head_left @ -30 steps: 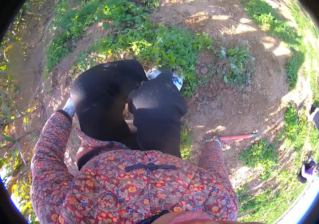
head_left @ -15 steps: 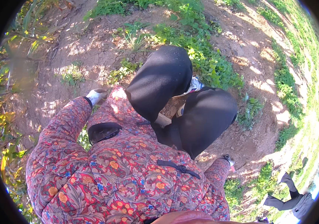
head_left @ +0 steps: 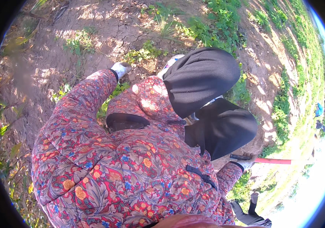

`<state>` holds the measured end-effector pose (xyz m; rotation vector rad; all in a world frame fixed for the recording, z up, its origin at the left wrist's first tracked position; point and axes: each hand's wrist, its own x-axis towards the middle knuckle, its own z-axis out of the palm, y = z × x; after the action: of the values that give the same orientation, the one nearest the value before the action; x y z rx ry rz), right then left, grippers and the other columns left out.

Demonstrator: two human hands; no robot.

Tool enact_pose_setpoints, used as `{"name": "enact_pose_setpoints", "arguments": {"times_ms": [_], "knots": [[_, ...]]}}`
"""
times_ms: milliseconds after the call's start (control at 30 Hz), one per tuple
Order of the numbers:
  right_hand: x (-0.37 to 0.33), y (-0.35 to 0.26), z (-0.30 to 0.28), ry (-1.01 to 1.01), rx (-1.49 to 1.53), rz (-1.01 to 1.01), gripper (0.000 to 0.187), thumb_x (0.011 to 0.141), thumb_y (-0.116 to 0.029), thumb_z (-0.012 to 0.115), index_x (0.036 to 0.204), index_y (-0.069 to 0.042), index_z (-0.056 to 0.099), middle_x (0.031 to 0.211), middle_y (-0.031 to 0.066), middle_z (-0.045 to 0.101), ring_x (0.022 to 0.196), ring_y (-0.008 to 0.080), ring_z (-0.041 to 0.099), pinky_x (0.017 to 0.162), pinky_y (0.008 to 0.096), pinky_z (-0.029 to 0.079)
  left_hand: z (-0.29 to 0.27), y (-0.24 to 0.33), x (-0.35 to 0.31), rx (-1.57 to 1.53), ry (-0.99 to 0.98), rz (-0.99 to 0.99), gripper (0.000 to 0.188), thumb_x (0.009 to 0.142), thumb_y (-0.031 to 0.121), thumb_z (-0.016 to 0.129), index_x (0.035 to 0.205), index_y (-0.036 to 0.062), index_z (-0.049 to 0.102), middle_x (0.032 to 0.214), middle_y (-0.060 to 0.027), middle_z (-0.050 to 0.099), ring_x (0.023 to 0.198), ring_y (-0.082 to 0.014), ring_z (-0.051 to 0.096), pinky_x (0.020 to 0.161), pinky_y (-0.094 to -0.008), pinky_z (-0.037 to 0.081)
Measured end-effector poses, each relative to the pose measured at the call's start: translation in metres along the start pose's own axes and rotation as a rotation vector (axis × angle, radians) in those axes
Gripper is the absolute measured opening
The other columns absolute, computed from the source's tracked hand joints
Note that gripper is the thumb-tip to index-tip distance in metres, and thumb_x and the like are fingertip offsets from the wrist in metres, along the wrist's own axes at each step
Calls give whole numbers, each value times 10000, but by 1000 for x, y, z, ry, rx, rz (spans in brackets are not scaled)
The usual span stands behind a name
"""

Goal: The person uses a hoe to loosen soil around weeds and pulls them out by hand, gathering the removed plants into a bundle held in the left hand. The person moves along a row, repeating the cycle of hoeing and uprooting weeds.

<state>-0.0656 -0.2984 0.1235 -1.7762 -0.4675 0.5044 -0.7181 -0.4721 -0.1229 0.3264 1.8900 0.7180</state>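
Observation:
My left hand (head_left: 121, 69), in a pale glove with a dark cuff, is low over the soil beside a small leafy plant (head_left: 145, 53). Its fingers are too small and turned away to show whether they grip anything. At my right side, past the bent knees, my right hand (head_left: 247, 163) in a pale glove is closed on a long tool. A straight red length (head_left: 274, 161) of this tool sticks out to the right, and a dark piece (head_left: 240, 157) shows on the other side of the hand. What kind of tool it is I cannot make out.
My knees in black trousers (head_left: 204, 79) are bent over cracked brown soil (head_left: 109, 22). Dry, tall stalks (head_left: 3, 114) line the left side. Green weeds (head_left: 223, 22) grow ahead and in rows to the right. Another person's dark-clothed legs (head_left: 248, 212) show at the lower right.
My left hand has moved forward and right, to beside the small plant. My right hand has shifted right, and the red tool now shows at greater length. My knees and view have shifted.

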Motion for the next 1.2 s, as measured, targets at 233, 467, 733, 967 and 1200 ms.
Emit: {"name": "enact_pose_setpoints", "arguments": {"times_ms": [233,467,733,967,1200], "knots": [[-1,-73,121,-532,-152,-510,346,891,-420,603,838,-78,585,700,4,451,566,94,440,505,251,356,31,74,52,460,16,423,289,883,179,651,1154,79,666,1075,-105,716,996,-226,680,891,-349,520],[-68,-25,245,-925,-95,-228,213,846,-215,610,835,-2,598,743,56,602,701,160,574,641,307,476,90,164,114,834,-2,699,233,889,218,629,1113,154,647,1088,-115,649,979,-340,647,836,-453,529],[-82,41,353,-1323,-374,16,234,905,-248,622,908,-16,598,604,15,533,444,107,453,409,264,353,101,203,169,1324,75,743,455,816,60,592,1269,100,568,1324,-113,534,1078,-305,607,787,-393,573],[-104,89,374,-1421,-627,91,255,923,-286,593,873,-38,566,599,-12,493,464,79,428,418,262,336,99,195,178,1315,348,502,226,862,100,552,1087,80,574,874,-82,642,729,-261,701,559,-388,572],[-145,78,413,-1337,-471,253,193,910,-244,576,938,-56,548,631,-9,490,475,69,407,435,242,344,83,181,184,1022,283,103,204,906,145,492,995,59,653,885,-168,711,798,-365,705,677,-501,545]]}}
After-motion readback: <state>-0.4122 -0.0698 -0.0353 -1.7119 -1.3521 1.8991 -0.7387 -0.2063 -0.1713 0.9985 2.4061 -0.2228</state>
